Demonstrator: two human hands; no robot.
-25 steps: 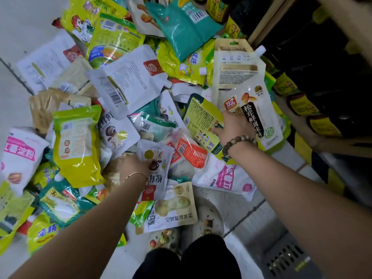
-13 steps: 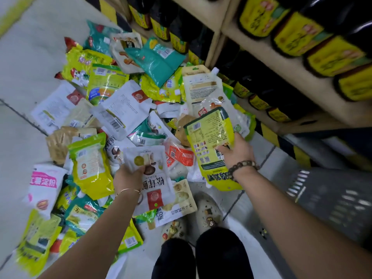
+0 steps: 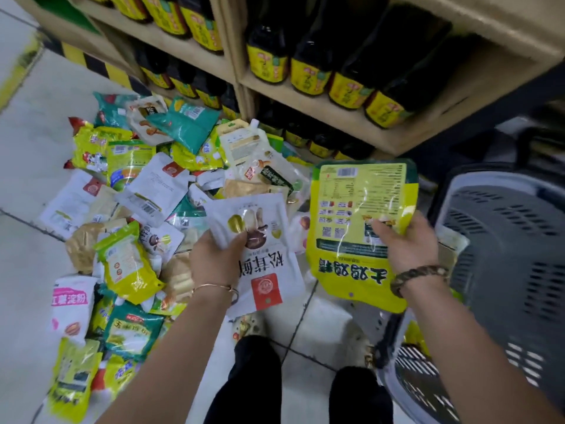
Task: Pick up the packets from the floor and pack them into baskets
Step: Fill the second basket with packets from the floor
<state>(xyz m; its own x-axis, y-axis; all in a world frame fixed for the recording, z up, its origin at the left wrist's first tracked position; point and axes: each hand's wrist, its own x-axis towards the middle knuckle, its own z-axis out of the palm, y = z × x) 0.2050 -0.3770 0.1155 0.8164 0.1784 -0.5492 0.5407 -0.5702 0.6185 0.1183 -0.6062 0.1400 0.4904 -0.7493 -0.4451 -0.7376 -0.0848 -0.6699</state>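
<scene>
Left hand (image 3: 215,261): is pinching the white packet (image 3: 263,264) near its middle, thumb lying across the printed face, the other fingers hidden behind it.
Right hand (image 3: 408,244): is pinching the yellow packet (image 3: 351,209) at its right edge, thumb pressing on the front, fingers hidden behind.
White packet: is hanging clear of the floor (image 3: 33,246) above the pile's near edge, tilted, its lower end drooping toward the person's knees.
Yellow packet: is hanging in the air between the pile (image 3: 134,191) and the basket (image 3: 504,255), just beside the basket's left rim and seemingly not yet over its opening.
Pile: many packets are lying overlapped on the floor, along the foot of the shelf (image 3: 305,99).
Basket: grey and slatted, is standing at the right. It is blurred, so its contents cannot be told.
Stage: by the look of it, 2 packets are travelling to the basket and most of the job is waiting.
Risk 1: the yellow packet is big and slick and is hanging from 1 edge. A swing could be pulling it out of the pinch and dropping it short of the rim.
Risk 2: the white packet is bending under its own weight and could be sliding back onto the pile.
Risk 3: with both hands full, nothing is steadying the basket, so a packet tossed against the rim may be bouncing out.
Risk 4: bottles (image 3: 312,56) are standing just behind the pile, and a wide reach could be knocking 1 over.
</scene>
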